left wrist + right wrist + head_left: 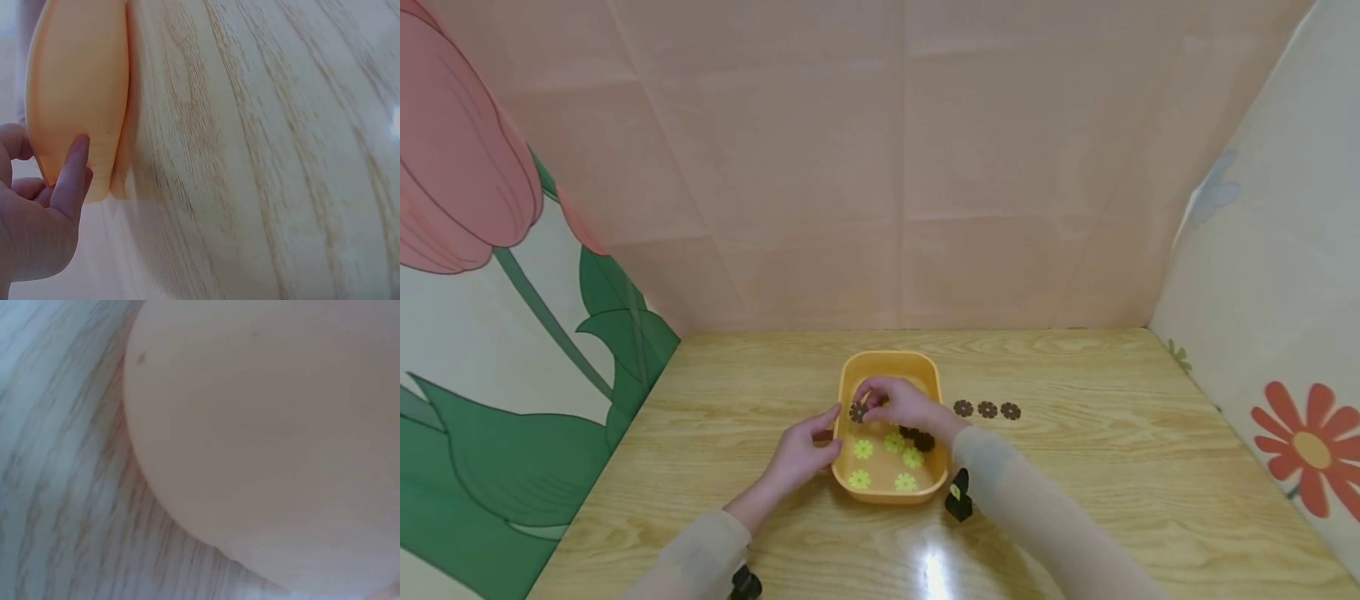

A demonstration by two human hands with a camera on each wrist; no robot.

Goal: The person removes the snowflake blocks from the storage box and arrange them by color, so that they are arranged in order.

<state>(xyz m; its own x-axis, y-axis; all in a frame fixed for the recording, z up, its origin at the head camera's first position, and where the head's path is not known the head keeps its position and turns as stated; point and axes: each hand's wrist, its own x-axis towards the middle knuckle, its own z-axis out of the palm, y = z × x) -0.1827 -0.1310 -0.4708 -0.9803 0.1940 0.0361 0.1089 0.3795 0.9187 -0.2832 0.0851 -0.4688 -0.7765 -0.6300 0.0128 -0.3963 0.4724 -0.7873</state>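
Observation:
An orange plastic basin sits on the table, with several yellow-green flower-shaped pieces spread over its floor. My left hand grips the basin's left wall; in the left wrist view its fingers lie against the outer side. Over the inside of the basin, my right hand pinches a dark brown flower-shaped piece. More dark brown pieces lie inside near the right wall, partly hidden under the right wrist. The right wrist view holds mostly the basin's outer wall, blurred.
Three brown flower-shaped pieces lie in a row on the wooden table, right of the basin. A pinkish cloth wall stands behind, and flower-printed panels flank both sides.

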